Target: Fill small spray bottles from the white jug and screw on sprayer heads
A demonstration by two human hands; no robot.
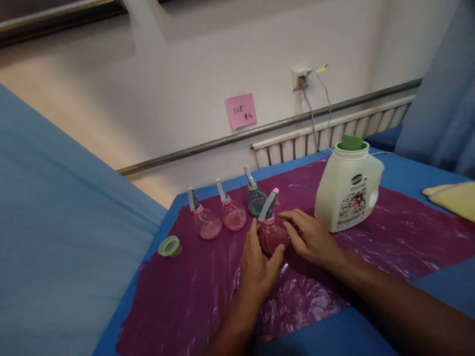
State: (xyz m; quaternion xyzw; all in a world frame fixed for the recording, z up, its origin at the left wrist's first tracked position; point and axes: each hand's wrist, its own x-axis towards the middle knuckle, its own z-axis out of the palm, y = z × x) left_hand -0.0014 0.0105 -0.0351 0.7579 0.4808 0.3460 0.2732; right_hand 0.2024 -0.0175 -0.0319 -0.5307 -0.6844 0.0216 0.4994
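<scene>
A pink see-through spray bottle [273, 237] with a grey-and-pink trigger head stands upright before me. My left hand [258, 264] curves round its left and near side, thumb across the front. My right hand [309, 237] is at its right side, thumb and fingers apart, fingertips at the bottle's edge; I cannot tell how firmly they touch. Just behind is a dark green spray bottle [256, 201]. To the left stand two more pink spray bottles, a nearer one [208, 225] and another [234, 216]. All have grey on their heads.
On the right stands a cream jug [347, 193] with a green piece [352, 142] in its mouth. A pale green cap [170, 246] lies left on the purple plastic sheet [178, 301]. A yellow cloth [454, 198] lies far right. Blue curtains [55, 222] hang at the sides.
</scene>
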